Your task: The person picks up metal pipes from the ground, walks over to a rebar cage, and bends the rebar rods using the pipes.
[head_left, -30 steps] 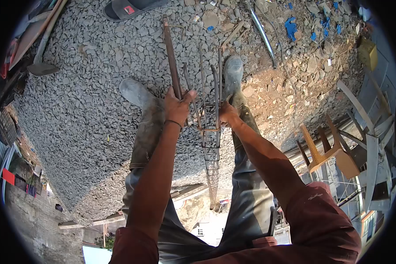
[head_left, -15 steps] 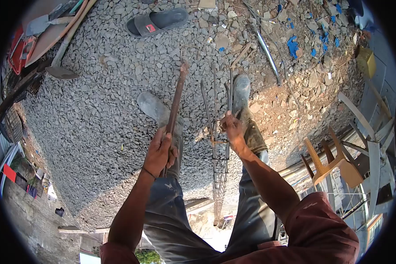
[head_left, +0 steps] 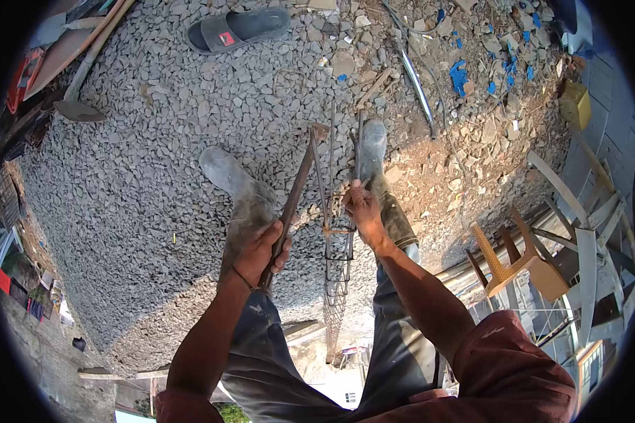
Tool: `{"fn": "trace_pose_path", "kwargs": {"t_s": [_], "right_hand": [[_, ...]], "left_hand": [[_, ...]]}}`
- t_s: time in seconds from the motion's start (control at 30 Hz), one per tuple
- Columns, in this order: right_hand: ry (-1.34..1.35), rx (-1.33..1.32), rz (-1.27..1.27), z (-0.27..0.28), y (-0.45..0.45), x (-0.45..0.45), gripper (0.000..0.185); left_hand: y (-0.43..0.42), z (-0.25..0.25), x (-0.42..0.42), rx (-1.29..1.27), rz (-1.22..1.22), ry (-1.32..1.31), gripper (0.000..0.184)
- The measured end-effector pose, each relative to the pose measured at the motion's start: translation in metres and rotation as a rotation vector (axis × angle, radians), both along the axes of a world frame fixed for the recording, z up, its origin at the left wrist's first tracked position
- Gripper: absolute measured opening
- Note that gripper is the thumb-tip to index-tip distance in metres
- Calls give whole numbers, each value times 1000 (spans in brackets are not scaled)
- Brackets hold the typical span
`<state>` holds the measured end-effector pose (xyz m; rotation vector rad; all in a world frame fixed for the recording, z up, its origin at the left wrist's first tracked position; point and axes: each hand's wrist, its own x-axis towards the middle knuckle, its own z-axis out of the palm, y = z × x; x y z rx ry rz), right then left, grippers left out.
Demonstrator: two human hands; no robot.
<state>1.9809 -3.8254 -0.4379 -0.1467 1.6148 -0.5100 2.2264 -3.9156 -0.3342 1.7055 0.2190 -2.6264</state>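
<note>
My left hand (head_left: pixel 262 250) is wrapped round a long rusty metal bar (head_left: pixel 295 187). The bar's far end has a small head and meets the rods of a rebar cage (head_left: pixel 339 257); whether it is hooked on a rod I cannot make out. The cage is a long narrow frame of thin steel rods and square stirrups, running between my legs. My right hand (head_left: pixel 364 210) is closed on the rod at the cage's right side, near its far end. Several rod ends (head_left: pixel 334 127) stick out past the last stirrup, over the gravel.
My boots (head_left: pixel 234 175) stand on grey gravel (head_left: pixel 134 197) either side of the cage. A black sandal (head_left: pixel 238 30) lies ahead. At left are a shovel (head_left: pixel 81 109) and a wheelbarrow; at right, a metal tube (head_left: pixel 416 81), blue scraps and an overturned chair (head_left: pixel 518 264).
The rusty bar's head has swung right and toward me, now against the cage's rods. My right hand keeps its hold on the rod. The whole view has shifted slightly.
</note>
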Motion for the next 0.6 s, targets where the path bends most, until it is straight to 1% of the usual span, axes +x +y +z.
{"fn": "trace_pose_path", "kwargs": {"t_s": [0.03,0.1,0.13,0.17,0.23,0.27,0.33,0.4,0.5,0.57,0.6], "right_hand": [[-8,3,-6,2,-2,1,65],[12,-16,6,2,-4,0,65],[5,6,-3,3,-3,0,65],[-4,28,-11,2,-1,0,64],[-20,8,-15,-1,2,-2,64],[-35,-4,-16,-1,3,-3,61],[-49,-16,-16,-3,5,-5,58],[3,-33,-17,-5,7,-2,58],[-40,29,-41,-4,7,-5,59],[-44,18,-50,-4,6,-4,59],[-47,9,-62,-5,6,-4,59]], "left_hand": [[5,1,-2,-5,0,1,49],[13,-2,-8,-166,-165,-98,43],[17,-5,-9,-202,-211,-163,40],[17,-6,-11,-204,-209,-165,40],[18,-6,-14,-499,-625,-325,39],[23,-9,-13,-500,-622,-326,39],[34,-16,-9,-880,-731,-425,42],[29,-9,-10,-853,-739,-430,42],[24,-4,-8,-805,-750,-423,43],[16,-3,-6,-785,-749,-411,44],[11,-2,-6,-709,-754,-374,46]]}}
